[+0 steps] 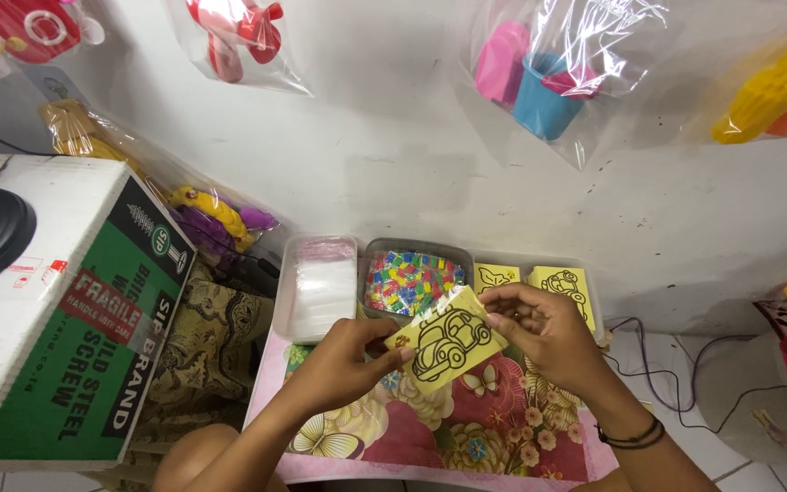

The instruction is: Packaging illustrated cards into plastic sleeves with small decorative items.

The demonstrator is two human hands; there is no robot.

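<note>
A large white and green cardboard box (56,310) sits at the left, beside a low floral-patterned tray table (503,437) whose far edge carries a row of containers against the wall: a clear tub of small plastic bags (318,287), a grey tub of multicoloured small pieces (412,281), and a clear tub of yellow cards (557,284). Above the middle of the table, the left hand (348,364) pinches the lower left edge of a yellow card with a black car outline (446,343), fingers closed narrowly on it. The right hand (544,330) grips the card's upper right corner, fingers curled and nearly closed.
</note>
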